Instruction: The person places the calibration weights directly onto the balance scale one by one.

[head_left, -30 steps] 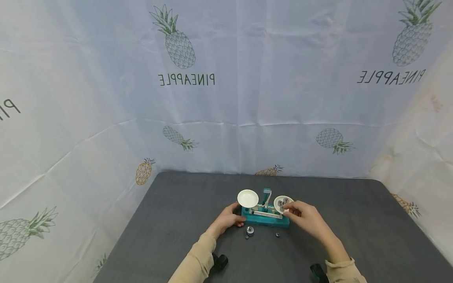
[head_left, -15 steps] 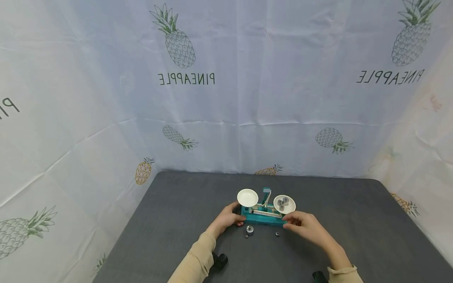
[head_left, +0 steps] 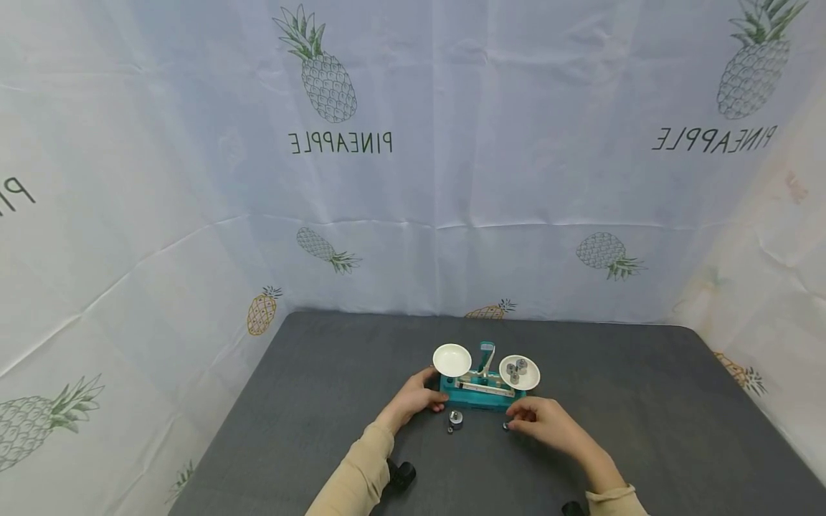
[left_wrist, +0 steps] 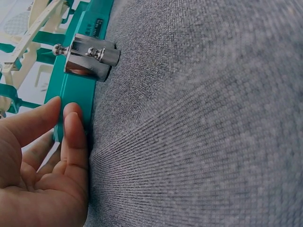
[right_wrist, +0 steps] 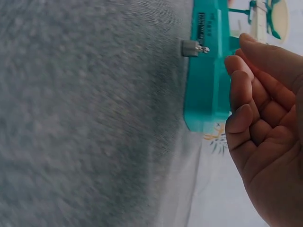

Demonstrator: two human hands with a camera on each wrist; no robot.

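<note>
A teal balance scale [head_left: 480,401] stands on the dark table, with a bare white left pan [head_left: 452,360] and a white right pan [head_left: 531,377] bearing several metal weights [head_left: 516,370]. My left hand [head_left: 416,394] grips the left end of its base, thumb and fingers around the edge in the left wrist view. In front of the base sit a large metal weight [left_wrist: 85,61] and a smaller weight [left_wrist: 110,56]. Another small metal weight [right_wrist: 190,48] stands by the base's right part. My right hand [head_left: 545,423] hovers beside it, fingers loosely curled around nothing.
The grey tabletop [head_left: 361,351] has rounded far corners. Behind it hangs a pale cloth [head_left: 400,179] printed with pineapples. A dark cylindrical thing [head_left: 403,475] shows beside the left sleeve, and another dark thing [head_left: 572,508] beside the right sleeve.
My right hand has come away from the right pan, down past the base's right end, to the lone small weight. The left hand has stayed on the base.
</note>
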